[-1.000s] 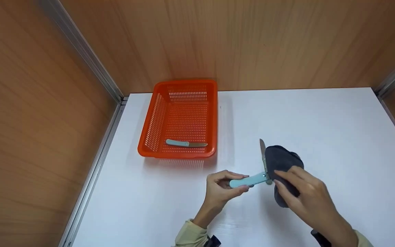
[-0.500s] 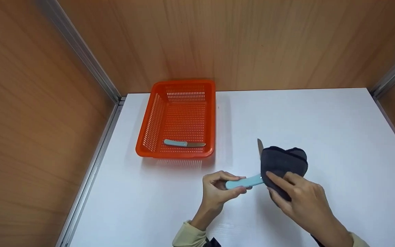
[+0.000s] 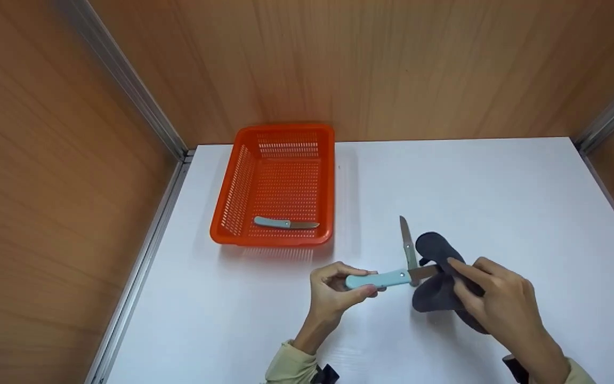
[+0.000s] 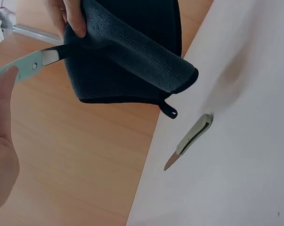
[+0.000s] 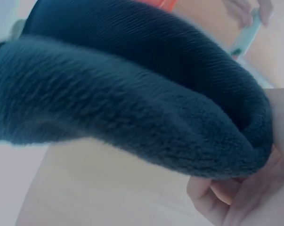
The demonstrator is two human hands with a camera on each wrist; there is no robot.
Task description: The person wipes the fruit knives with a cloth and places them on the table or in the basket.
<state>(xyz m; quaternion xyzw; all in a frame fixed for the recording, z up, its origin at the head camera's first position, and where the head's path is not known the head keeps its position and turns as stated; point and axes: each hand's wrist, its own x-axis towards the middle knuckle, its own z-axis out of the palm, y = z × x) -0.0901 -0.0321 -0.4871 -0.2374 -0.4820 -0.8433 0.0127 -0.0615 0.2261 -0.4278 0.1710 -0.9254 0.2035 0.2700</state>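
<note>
My left hand (image 3: 331, 293) pinches the light-blue handle of a folding knife (image 3: 380, 279), blade out and pointing right. In my right hand (image 3: 507, 301) is a dark folded cloth (image 3: 437, 296), held between thumb and fingers. The cloth covers the blade's tip end; the part near the pivot shows, as the left wrist view also tells. Fleecy fabric of the cloth (image 5: 132, 103) fills most of the right wrist view. On the white table, just behind the held knife, lies a second folding knife (image 4: 194, 134) with a pale green handle and its blade out.
An orange perforated basket (image 3: 219, 229) stands at the back left of the white table (image 3: 472, 181). Inside, near its front wall, lies another light-blue folding knife (image 3: 272, 222) with its blade out. Wooden panels (image 3: 371, 69) rise behind the table and at the sides.
The cloth has slid right along the held knife with my right hand, baring the blade near the pivot and the knife on the table. My left hand has shifted slightly left, still gripping the handle.
</note>
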